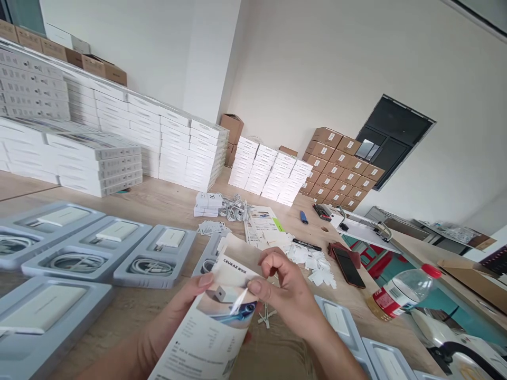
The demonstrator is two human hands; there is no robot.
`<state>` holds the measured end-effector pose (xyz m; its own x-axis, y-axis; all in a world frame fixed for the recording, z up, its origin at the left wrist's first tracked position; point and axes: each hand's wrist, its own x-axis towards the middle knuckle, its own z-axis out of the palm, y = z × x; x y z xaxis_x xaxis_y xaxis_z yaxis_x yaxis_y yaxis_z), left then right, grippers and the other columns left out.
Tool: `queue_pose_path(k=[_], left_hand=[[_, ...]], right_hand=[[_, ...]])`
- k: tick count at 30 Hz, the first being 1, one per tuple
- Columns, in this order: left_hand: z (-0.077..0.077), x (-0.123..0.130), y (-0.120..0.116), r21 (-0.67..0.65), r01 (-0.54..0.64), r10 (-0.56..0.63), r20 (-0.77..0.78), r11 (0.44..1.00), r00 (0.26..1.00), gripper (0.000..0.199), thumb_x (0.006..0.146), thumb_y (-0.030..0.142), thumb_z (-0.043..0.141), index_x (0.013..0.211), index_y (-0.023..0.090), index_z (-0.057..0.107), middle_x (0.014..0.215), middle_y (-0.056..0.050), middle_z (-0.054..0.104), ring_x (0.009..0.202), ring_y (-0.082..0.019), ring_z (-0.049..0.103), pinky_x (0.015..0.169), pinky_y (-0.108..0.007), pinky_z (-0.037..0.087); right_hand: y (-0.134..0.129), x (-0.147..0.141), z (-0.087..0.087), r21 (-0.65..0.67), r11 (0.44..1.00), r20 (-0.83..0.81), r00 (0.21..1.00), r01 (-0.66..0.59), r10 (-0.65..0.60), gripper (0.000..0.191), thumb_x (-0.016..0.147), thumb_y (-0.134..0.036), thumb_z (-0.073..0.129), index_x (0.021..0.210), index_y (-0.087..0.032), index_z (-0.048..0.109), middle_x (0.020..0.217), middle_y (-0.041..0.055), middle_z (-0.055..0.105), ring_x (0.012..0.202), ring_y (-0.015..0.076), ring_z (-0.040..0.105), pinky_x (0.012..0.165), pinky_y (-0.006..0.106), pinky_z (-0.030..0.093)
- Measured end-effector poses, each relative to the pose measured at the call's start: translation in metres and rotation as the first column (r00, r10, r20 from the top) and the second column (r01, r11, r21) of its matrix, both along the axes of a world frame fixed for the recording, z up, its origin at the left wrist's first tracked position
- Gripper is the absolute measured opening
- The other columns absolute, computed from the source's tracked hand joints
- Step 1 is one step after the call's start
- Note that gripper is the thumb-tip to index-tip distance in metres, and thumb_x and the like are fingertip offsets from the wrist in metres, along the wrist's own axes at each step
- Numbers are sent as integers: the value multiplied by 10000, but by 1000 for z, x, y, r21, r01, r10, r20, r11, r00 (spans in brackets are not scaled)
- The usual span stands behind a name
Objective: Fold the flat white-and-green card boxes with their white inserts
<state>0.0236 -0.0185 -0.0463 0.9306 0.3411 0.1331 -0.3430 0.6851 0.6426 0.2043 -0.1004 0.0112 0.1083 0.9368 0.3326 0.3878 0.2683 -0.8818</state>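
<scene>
A printed white carton sleeve [206,338] with a charger picture and "CEUKAZ" lettering is tilted in front of me. Gripping its left edge is my left hand [176,303], the thumb on the front. My right hand [291,298] closes on the upper right edge, thumb pressed to the printed face and index finger curled above. Whether the sleeve is flat or opened out, I cannot tell. Left of it lie grey-blue trays [158,277] with white chargers [171,238] and coiled cables [152,266]. One more tray is partly hidden behind the sleeve.
Stacked white boxes [174,148] line the table's far side. Brown cartons [335,169] are piled by the wall. A bottle [404,291], a phone [348,267], a black marker [307,244] and scattered white slips [307,261] lie to the right, near more trays [343,327].
</scene>
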Motion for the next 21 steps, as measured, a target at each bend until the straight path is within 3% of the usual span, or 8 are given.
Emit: queue_pose_path(k=[3,5,7,9,11,13,17,21], left_hand=[[14,-1,-6,-118,-26,7,-162,993,987,589,812,527,566,1217,106,636,842,-133,743,732,-254,688,712,-350,505],[21,-4,-6,-122,-127,92,-263,984,960,585,812,531,559,1180,88,660,813,-149,744,690,-254,683,679,-344,498],[25,-6,-5,-101,-209,170,-297,973,940,616,799,573,542,1170,99,675,805,-152,747,704,-285,691,677,-371,499],[27,-8,-5,-102,-239,200,-298,966,933,615,801,597,514,1156,128,693,792,-140,754,723,-307,701,685,-394,505],[29,-8,-5,-110,-229,187,-302,967,935,601,801,606,505,1118,141,717,773,-134,757,727,-314,706,691,-402,512],[32,-8,-5,-88,-191,155,-313,978,937,594,794,611,519,1077,135,736,767,-137,756,734,-320,705,703,-408,515],[40,-11,-1,128,-242,271,-326,962,906,483,811,553,582,1010,145,745,765,-112,742,703,-285,677,676,-373,506],[36,-14,11,549,-358,594,-341,755,729,306,813,484,637,831,193,728,711,-37,696,642,-216,611,572,-272,441]], right_hand=[[2,9,0,18,991,33,990,135,-135,338,733,-463,745,927,-237,586,1140,29,540,878,173,525,761,306,462],[5,14,-3,-81,991,0,994,110,-110,547,737,-503,735,1195,-273,543,1181,54,553,935,194,543,806,325,455],[7,16,-7,-247,958,-117,986,-143,117,666,739,-587,701,1285,-253,517,1075,70,617,898,208,589,772,328,473],[8,15,-11,-328,850,-253,905,-412,341,685,716,-636,691,1253,-228,570,984,67,658,817,204,616,708,312,485],[9,11,-15,-333,782,-324,843,-527,430,646,707,-626,704,1206,-223,617,996,63,671,787,194,619,648,279,484],[10,9,-17,-318,777,-347,830,-543,437,591,725,-602,702,1173,-220,646,1016,59,673,797,187,614,602,246,475],[7,11,-16,-307,796,-336,842,-522,423,478,783,-553,677,1121,-215,687,908,35,685,756,165,605,616,241,485],[5,13,-10,-224,838,-358,842,-497,404,385,825,-473,672,1136,-248,684,976,23,694,876,189,634,871,341,482]])
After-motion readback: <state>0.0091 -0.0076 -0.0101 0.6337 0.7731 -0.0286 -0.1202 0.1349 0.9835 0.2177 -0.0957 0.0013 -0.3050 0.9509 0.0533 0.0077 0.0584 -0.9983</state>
